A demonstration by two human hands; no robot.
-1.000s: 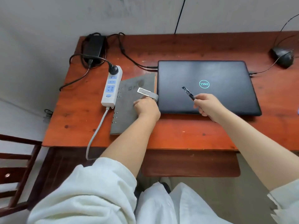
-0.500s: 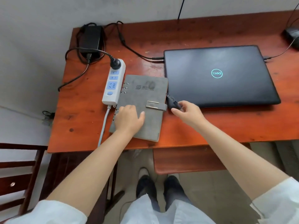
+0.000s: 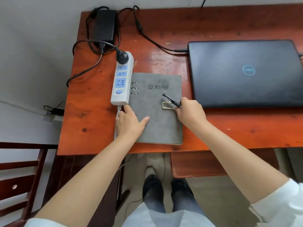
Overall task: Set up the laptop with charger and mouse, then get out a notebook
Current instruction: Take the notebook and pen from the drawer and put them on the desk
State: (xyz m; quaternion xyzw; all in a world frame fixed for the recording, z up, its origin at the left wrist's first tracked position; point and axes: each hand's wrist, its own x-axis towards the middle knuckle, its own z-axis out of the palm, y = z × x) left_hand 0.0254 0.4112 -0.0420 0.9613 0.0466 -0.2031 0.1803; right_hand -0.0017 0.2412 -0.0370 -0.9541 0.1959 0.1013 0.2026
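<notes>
A grey ring-bound notebook (image 3: 157,122) lies closed on the wooden desk (image 3: 91,115), between a white power strip (image 3: 122,79) and a closed black laptop (image 3: 246,72). My left hand (image 3: 129,123) rests flat on the notebook's left edge, fingers spread. My right hand (image 3: 190,112) grips a black pen (image 3: 171,100) over the notebook's metal clasp (image 3: 167,105). The black charger brick (image 3: 105,25) sits at the desk's back left, plugged into the strip, with its cable running to the laptop's left side. The mouse is out of view.
A dark wooden chair (image 3: 19,174) stands to the left of the desk. A pull-out shelf (image 3: 196,164) hangs under the desk front. My shoes (image 3: 167,190) are on the floor below. A small plug with wires (image 3: 54,112) lies on the floor at left.
The notebook cover went from half open to closed flat. My right hand carried the pen from over the laptop lid to the notebook's clasp. My left hand slid to the notebook's left edge.
</notes>
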